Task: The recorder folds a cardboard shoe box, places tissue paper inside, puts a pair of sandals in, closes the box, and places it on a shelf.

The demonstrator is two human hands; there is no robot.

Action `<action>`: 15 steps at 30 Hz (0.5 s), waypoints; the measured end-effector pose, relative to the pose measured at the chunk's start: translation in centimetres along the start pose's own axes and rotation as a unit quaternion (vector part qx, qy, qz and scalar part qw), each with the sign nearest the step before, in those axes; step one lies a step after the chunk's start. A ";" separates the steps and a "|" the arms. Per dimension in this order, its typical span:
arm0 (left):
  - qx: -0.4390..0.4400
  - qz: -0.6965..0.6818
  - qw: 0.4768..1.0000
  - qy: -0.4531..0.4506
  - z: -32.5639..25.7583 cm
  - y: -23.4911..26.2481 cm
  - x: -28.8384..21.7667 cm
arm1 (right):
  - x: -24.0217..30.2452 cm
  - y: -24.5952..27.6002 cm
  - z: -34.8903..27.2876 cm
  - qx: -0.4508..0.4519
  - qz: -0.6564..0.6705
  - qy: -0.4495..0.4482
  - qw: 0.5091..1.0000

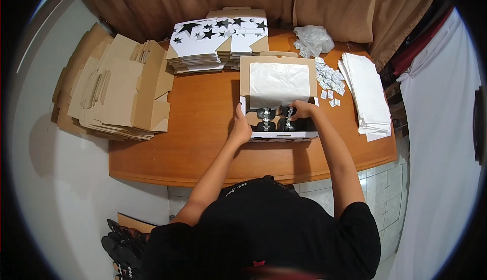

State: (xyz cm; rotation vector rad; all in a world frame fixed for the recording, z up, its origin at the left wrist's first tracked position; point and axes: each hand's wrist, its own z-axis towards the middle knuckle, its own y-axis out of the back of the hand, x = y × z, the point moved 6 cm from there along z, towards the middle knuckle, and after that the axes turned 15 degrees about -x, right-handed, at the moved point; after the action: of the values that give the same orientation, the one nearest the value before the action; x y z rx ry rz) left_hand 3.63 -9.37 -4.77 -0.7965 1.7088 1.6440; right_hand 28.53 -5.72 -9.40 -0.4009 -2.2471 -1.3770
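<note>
An open shoebox [284, 137], white with dark marks on its front, stands on the table with its brown lid raised at the back. Inside lies a pair of black sandals [266, 120] with silvery ornaments down the straps. White tissue paper [280, 81] hangs against the lid's inner face. My left hand [241, 125] is closed on the box's left wall, thumb upward. Over the box's right half, my right hand [303, 109] reaches in, its fingers closed at the right sandal's strap; the fingertips are partly hidden.
Folded brown cardboard boxes [114, 92] are piled at left. Star-printed flat boxes [198, 51] are stacked at the back. To the right lie small white sachets [329, 78], a clear plastic bag [313, 40] and white paper sheets [366, 94]. More black sandals [122, 249] sit low at left.
</note>
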 end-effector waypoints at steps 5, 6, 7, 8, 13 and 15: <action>-0.011 0.134 0.990 0.043 -0.1 0.7 -0.7 | 0.8 1.1 -1.1 -0.137 -0.025 0.016 0.990; -0.007 0.133 0.990 0.039 -0.4 0.5 -1.9 | 0.5 1.4 -1.7 -0.175 -0.021 0.025 0.984; -0.039 0.175 0.984 0.006 -0.6 0.8 -3.0 | 0.9 1.9 -2.4 -0.209 -0.009 0.058 0.976; -0.073 0.216 0.973 -0.024 -0.7 0.9 -3.8 | 1.7 2.3 -3.1 -0.208 -0.010 0.059 0.976; -0.102 0.162 0.973 -0.131 -1.7 -1.7 -8.3 | 2.6 7.6 -8.1 -0.345 0.180 0.076 0.918; -0.081 0.134 0.978 -0.141 -1.9 -3.2 -9.5 | 0.5 9.7 -9.9 -0.492 0.211 0.066 0.842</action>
State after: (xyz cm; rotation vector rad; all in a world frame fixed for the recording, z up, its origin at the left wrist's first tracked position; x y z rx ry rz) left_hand 11.97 -11.39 0.70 -0.3887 1.5464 1.9917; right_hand 35.09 -10.14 1.95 -1.0114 -1.0591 -2.1000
